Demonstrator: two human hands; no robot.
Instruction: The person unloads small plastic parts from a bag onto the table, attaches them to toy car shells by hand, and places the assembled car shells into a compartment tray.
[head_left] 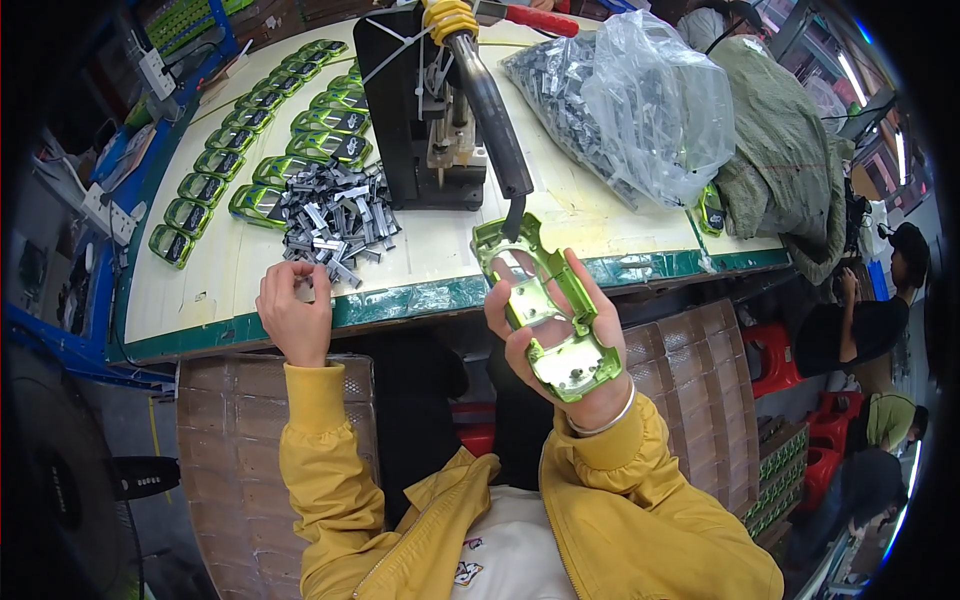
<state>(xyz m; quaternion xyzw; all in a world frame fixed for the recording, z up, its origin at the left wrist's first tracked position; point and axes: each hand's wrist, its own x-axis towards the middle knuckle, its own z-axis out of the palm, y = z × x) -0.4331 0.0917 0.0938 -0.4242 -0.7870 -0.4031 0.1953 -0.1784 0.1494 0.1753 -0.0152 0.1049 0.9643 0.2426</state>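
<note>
At far left, glossy translucent-green plastic car shells (pixel 224 162) stand in slanting rows on the cream-topped desk with a green border (pixel 430 250). Next comes the left hand (pixel 298 312), over the desk's near edge, its back up, the yellow-sleeved forearm rising almost straight to it. Its fingers curl in toward the thumb, narrow; a small dark piece may sit between them, but the view is too poor to tell. Just beyond lies a heap of small grey plastic pieces (pixel 335 215), beside a black upright metal press with a long lever (pixel 388 110).

Right of that, the right hand (pixel 607 328) is turned palm up, holding a bright-green hollow plastic car shell (pixel 537 303) lengthwise, its inside showing. The thumb and fingers grip opposite sides; the shell's far end reaches past the fingertips, beneath the lever's tip. Farther right rests a clear plastic bag of grey parts (pixel 635 110).
</note>
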